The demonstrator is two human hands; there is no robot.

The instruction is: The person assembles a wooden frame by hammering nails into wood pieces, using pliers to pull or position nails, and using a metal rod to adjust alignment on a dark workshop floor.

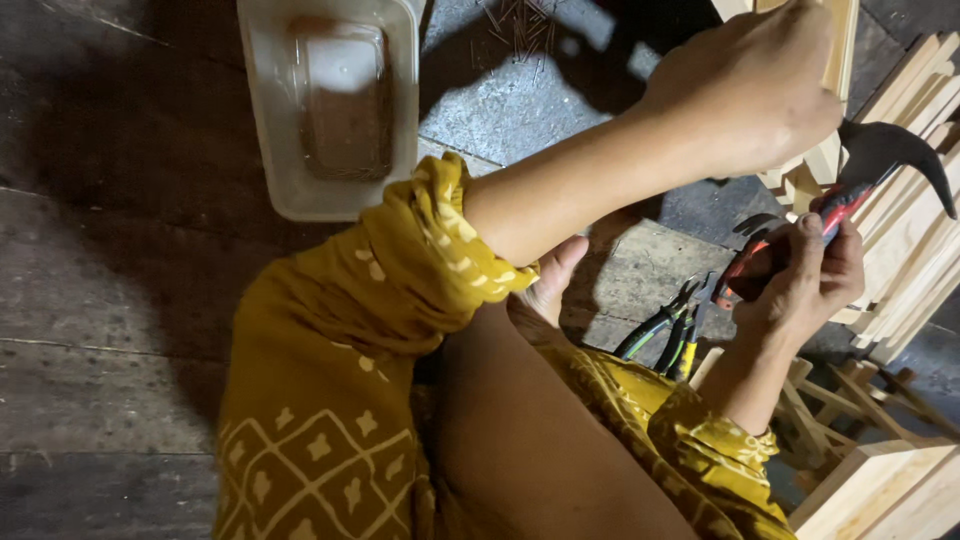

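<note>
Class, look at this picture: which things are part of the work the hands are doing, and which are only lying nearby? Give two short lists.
In use:
left hand on the wooden slats
right hand gripping the hammer

Lying about:
pliers on the floor
plastic tub
loose nails

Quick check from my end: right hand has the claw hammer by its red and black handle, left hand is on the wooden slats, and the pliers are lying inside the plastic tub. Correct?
Not quite. The pliers lie on the floor beside the person's knee, not in the plastic tub; the head view shows this. The rest holds: the right hand grips the claw hammer, and the left hand is on the wooden slats.
</note>
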